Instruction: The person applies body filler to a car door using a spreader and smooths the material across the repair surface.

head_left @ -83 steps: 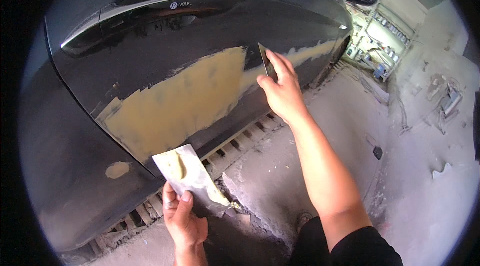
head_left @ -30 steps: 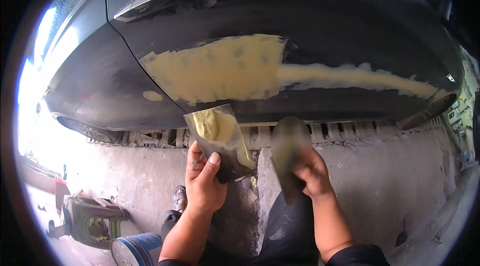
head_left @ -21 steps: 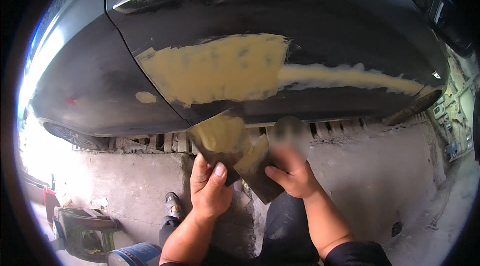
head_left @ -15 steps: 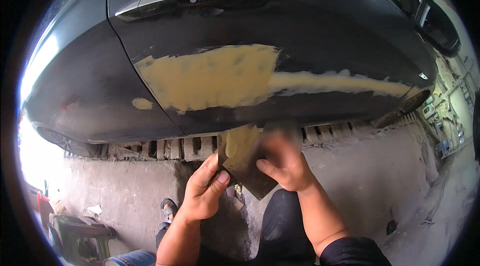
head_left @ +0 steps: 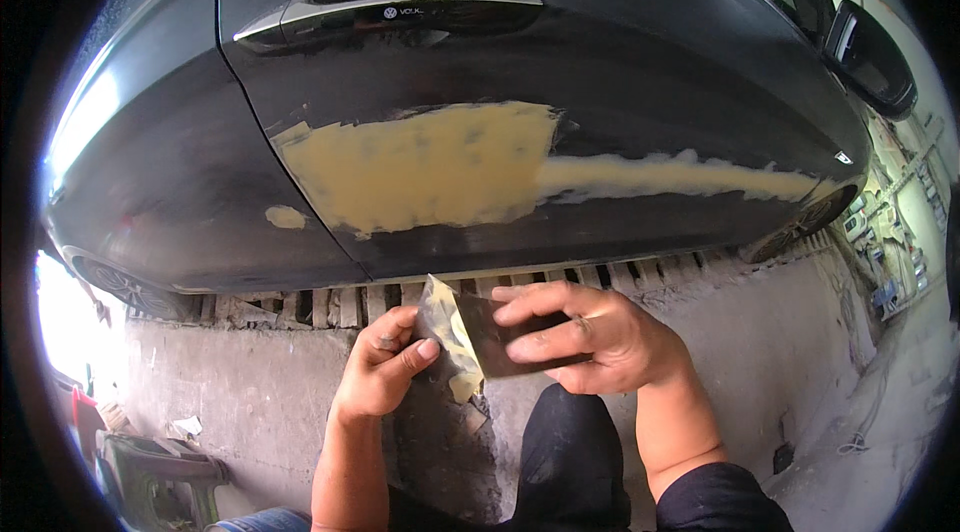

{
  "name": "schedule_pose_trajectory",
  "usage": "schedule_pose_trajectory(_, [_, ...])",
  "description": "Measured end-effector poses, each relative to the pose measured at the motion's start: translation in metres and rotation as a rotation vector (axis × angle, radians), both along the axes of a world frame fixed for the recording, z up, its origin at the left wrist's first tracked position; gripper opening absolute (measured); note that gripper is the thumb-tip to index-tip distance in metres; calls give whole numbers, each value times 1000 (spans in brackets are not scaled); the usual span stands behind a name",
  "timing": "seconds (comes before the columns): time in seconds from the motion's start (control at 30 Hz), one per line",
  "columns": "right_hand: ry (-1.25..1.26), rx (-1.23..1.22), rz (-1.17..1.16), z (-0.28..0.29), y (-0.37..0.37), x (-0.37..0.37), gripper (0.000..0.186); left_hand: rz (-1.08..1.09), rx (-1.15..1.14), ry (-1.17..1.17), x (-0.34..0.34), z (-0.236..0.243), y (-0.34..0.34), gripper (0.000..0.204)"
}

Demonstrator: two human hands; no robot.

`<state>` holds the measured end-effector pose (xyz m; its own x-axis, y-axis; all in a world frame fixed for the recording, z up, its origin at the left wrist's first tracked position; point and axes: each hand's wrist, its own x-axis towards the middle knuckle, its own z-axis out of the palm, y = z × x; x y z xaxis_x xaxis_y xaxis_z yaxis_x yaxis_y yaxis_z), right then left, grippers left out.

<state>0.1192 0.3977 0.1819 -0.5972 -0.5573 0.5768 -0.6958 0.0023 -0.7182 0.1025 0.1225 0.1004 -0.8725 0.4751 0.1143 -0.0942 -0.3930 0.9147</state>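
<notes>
My left hand [head_left: 372, 372] is closed on a grey putty board [head_left: 437, 322], thumb in front, its face smeared with yellow filler. In my right hand [head_left: 625, 340] is a flat dark putty spreader [head_left: 488, 337], fingers lying across its face. The spreader's left edge meets the board, with filler between them and a yellow lump of filler [head_left: 464, 388] hanging at the lower corner. Beyond both hands stands a dark car door [head_left: 640, 72]. A broad yellow filler patch [head_left: 430, 172] covers its lower part, with a thinner strip running right. Neither hand touches the car.
Below the car runs a slatted grate [head_left: 340, 307] above a concrete ledge [head_left: 250, 362]. A grey plastic stool [head_left: 165, 477] and a blue can [head_left: 262, 520] stand at lower left. The side mirror [head_left: 870, 57] juts out at upper right. My knee [head_left: 570, 452] is below the hands.
The board and spreader have turned from broad faces toward me to steeper angles, their edges together. My right hand has moved right, fingers now across the spreader. My left hand has shifted slightly left.
</notes>
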Motion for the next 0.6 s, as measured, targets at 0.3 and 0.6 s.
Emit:
schedule_pose_trajectory(0.3, [201,552,-577,-21,29,-24,46,24,69,-71,3,11,25,34])
schedule_pose_trajectory(0.6, [454,414,-842,-25,-22,3,51,233,52,-86,5,23,39,36])
